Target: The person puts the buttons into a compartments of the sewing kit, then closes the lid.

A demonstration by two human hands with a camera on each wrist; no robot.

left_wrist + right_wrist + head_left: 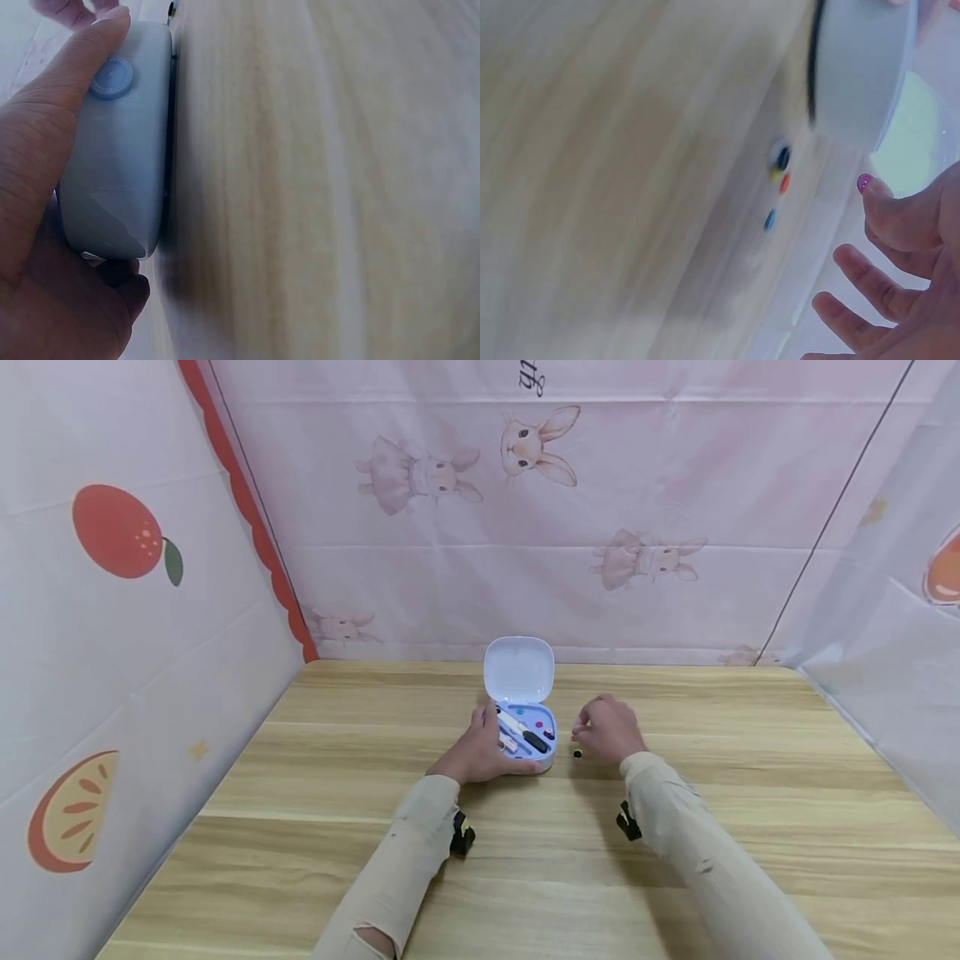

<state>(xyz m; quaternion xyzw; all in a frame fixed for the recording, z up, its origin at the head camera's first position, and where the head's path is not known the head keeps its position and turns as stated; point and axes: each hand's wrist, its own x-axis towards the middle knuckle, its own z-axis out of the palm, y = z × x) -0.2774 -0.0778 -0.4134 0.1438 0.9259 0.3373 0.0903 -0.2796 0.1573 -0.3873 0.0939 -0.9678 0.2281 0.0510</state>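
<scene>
A sewing kit box point(550, 758) stands on the table with its white lid point(519, 668) raised. My left hand point(480, 753) grips the box, its thumb along the front wall near the round blue catch point(112, 77) and its fingers round the left side. Inside the blue tray lie a black-and-white tool point(534, 740), small coloured buttons and other small items. To the right of the box, my right hand point(611, 731) pinches a small magenta button point(863, 183) at its fingertips. The other fingers of that hand are spread and loosely bent.
On the table beside the box, below my right hand, lie a dark button point(782, 157), an orange-red one point(784, 182) and a blue one point(770, 219). A patterned cloth wall point(450, 585) rises behind the table's far edge, with further cloth walls at both sides.
</scene>
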